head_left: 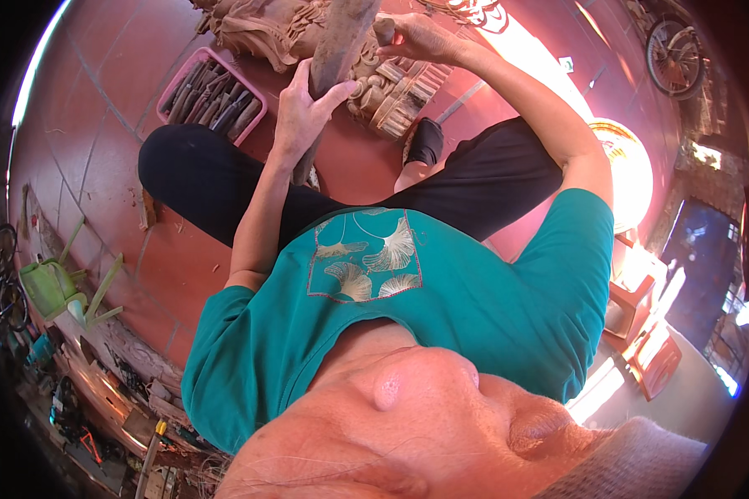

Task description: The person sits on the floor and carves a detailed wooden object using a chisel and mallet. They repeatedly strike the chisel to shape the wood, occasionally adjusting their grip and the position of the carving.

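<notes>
My left hand (302, 112) is wrapped round a long, thick wooden piece (341, 46) that stands slanted between my knees, its thumb lying across the near side. My right hand (424, 39), at the far side just right of that piece, is closed round a tool with a blunt, round wooden handle end (384, 32); the rest of the tool is hidden. Behind both hands lies a carved wooden work (258, 32) with deep folds, and its ridged block part (399, 91) reaches toward my foot.
A pink plastic basket (164, 98) full of wooden-handled tools stands by my left knee on the red tiled floor (100, 166). A green plastic chair (48, 287) is at left, a bicycle wheel (674, 56) at far right, and a bright round object (628, 170) beside my right elbow.
</notes>
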A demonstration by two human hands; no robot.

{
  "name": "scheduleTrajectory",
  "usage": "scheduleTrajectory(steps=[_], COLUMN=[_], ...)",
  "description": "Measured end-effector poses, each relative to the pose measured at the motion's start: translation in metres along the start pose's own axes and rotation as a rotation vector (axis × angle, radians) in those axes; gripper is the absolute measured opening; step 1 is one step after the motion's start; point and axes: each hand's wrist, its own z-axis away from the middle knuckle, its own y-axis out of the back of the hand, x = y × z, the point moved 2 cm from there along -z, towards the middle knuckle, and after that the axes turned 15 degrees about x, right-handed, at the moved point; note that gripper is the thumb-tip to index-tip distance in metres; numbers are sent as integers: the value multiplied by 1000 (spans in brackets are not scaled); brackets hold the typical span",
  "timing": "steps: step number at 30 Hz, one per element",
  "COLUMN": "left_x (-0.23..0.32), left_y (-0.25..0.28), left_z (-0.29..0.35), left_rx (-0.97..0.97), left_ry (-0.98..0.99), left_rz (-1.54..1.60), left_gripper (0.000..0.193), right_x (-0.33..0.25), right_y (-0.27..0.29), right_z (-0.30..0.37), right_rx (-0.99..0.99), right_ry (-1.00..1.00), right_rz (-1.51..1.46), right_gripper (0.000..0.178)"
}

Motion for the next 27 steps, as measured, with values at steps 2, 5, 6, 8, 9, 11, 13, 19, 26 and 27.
scheduleTrajectory(steps=[2, 5, 6, 8, 9, 11, 13, 19, 26, 27], left_x=[1, 1, -1, -2, -2, -2, -3, 5, -1, 2], left_y=[-1, -1, -2, -2, -2, -2, -2, -3, -5, -3], left_z=[1, 1, 1, 1, 1, 1, 1, 5, 2, 3], left_rx=[-7, -8, -5, -7, -12, -15, -12, 49, -12, 2], left_ry=[7, 0, -16, -29, -26, -26, -29, -145, -216, -214], left_rz=[-7, -11, -9, -11, -15, -15, -8, 7, -172, -136], left_gripper=[54, 54, 55, 55, 55, 56, 56, 56, 52, 52], right_x=[2, 2, 1, -2, -4, -5, -6, -4, -2, -5], right_y=[0, 0, 1, 2, 2, 3, 3, -3, -9, -6], right_z=[0, 0, 0, 1, 0, 0, 0, -3, -2, -2], right_rx=[12, 7, 3, -2, -4, -5, -6, 15, -49, -22], right_ry=[9, -6, -9, -15, -19, -30, -46, -41, -73, -57], right_rz=[5, -2, -9, -16, -16, -21, -33, -61, 62, 35], right_gripper=[26, 27, 27, 27, 27, 27, 27, 25, 23, 23])
